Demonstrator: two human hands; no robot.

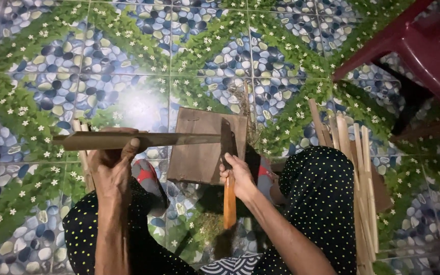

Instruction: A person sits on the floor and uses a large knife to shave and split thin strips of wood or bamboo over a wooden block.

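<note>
While the left hand (109, 165) is closed around a long flat wooden strip (143, 139), the strip runs level from left to right across the middle of the view, with its left end free over the floor (52, 76) and its right end meeting the blade of a cleaver (228, 145). The fingers wrap the strip from below and the thumb presses on its upper face. The right hand (236, 175) is clenched around the cleaver at the top of its orange handle (229, 203); the handle points down toward the person, and the dark blade stands upright, edge set against the end of the strip. Whether the blade has entered the wood cannot be told.

Directly behind the blade lies a flat brown wooden block (199, 147) on the tiled floor. The strip is held above the block, near its upper left corner. Both knees, covered in dark dotted cloth, frame the working area on left and right.

At the right, a bundle of pale split sticks (362, 173) lies just beside the right knee, running toward the bottom edge. A few more sticks show behind the left hand. A dark red plastic chair (423, 46) occupies the upper right corner, well apart from both hands. Open floor extends to the left and above the strip.
</note>
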